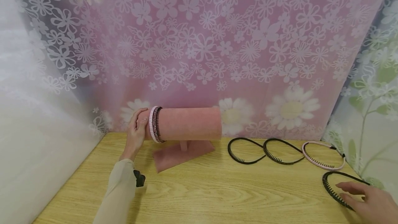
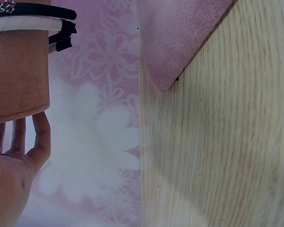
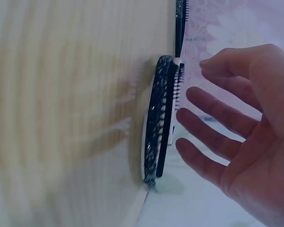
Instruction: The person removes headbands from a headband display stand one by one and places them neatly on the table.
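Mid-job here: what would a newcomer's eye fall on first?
Probably the pink roll on its stand near the back of the table, a pale headband and a glittery headband around it by the end the left hand grips. Then three dark headbands and a pink headband lying on the right. The right hand hangs over the nearest dark headband.

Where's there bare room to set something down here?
The widest bare patch of table is front centre, between the left sleeve, the pink stand behind and the front black headband. A narrower one lies between that sleeve and the table's left edge. The right side is crowded: that headband, the right hand close to it, and three more headbands behind.
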The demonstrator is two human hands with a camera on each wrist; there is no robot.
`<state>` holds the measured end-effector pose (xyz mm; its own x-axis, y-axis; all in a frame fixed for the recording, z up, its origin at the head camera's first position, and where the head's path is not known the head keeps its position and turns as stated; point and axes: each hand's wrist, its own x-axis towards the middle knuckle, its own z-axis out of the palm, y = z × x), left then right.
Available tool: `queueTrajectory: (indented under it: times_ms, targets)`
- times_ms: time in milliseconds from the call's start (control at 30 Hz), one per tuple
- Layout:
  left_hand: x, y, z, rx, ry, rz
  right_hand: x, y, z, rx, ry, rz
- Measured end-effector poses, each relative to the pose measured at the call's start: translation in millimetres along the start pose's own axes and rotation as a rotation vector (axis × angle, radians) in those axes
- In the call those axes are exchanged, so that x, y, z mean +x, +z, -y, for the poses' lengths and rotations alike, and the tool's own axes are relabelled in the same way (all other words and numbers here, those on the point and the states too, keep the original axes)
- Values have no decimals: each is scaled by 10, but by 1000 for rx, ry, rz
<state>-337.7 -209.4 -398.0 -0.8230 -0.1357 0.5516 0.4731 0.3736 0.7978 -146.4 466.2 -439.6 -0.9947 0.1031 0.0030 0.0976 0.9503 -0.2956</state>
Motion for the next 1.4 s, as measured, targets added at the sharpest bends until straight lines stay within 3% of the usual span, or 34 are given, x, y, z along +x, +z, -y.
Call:
queueTrajectory:
  times_ms: [200,367,467,767,1167,1400]
  targets:
    - [4,8,3,-9,-3,-2,82,-26,119,46,-107,-155]
    - [2,11,-2,-16,-6,4,129,-52,311,82,-139,-271]
    - [0,14,-12,-10,-12,4,156,-68,435,92,-157,-298]
    - [0,17,-13,-11,-21,4,238,-110,691,162,-229,-275]
    - [10,11,-2,-13,-14,5,399,-171,1127,212,-311,-368]
    - [6,3,11,-24,-11,5,460,-213,1370,232,-348,-327]
